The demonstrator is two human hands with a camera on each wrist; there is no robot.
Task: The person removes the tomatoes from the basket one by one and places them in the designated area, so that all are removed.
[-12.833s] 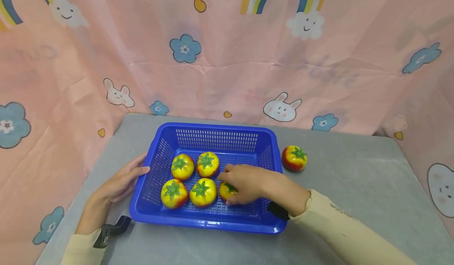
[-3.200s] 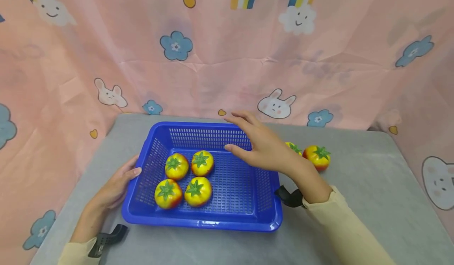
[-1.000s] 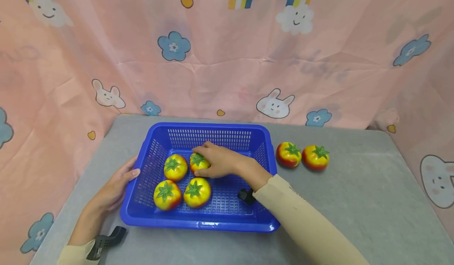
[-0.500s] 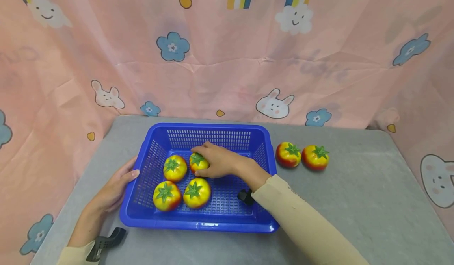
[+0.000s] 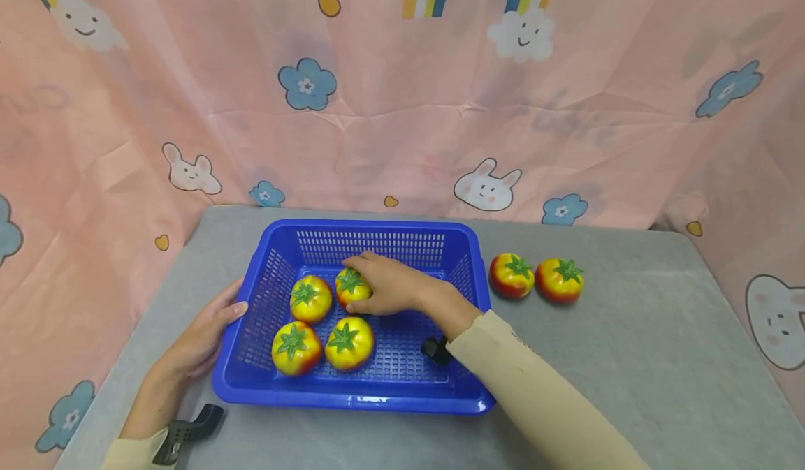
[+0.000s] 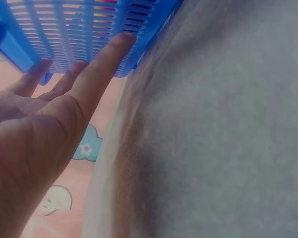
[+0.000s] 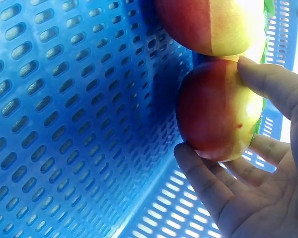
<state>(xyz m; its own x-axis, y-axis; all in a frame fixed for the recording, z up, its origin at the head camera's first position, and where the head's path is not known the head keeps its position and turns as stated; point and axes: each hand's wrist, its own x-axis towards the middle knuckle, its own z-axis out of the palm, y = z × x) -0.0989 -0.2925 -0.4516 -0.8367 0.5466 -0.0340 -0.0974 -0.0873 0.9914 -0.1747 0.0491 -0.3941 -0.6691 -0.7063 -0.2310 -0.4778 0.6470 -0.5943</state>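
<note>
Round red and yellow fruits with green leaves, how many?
6. In the blue plastic basket: back-left fruit, front-left fruit, front-right fruit, back-right fruit in the right hand. On the grey table beside it: closer fruit, farther fruit.

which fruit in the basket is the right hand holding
The back-right fruit in the blue basket: it alone of the four is gripped by the right hand.

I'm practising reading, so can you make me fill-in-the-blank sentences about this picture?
The colour of the basket is ____.
Counting the fruit gripped by the right hand, ____ fruits show inside the basket.
The number of fruits outside, on the table, is ____.
The fruits' leaves are coloured ____.

Missing words: blue; four; two; green.
</note>
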